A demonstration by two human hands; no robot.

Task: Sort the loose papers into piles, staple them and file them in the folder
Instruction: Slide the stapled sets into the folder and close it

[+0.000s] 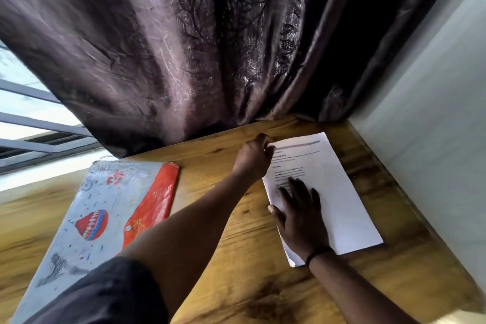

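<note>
Head view: right hand (299,214) flat on papers (339,192), left hand (253,158) pinching corner

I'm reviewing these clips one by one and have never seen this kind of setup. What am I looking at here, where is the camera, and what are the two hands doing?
There is no machine here: a person works with bare hands, and the single wide-angle camera sits on their head, looking forward and down, which is why the edges bend. The left hand reaches to the far corner of a stack of printed papers and appears to pinch that corner. The right hand, a dark band at its wrist, lies flat with spread fingers on the stack, holding it down. The papers rest on a wooden table. To the left lies a pale folder with a red flap and a balloon drawing. A dark curtain hangs behind. No stapler is visible.
</note>
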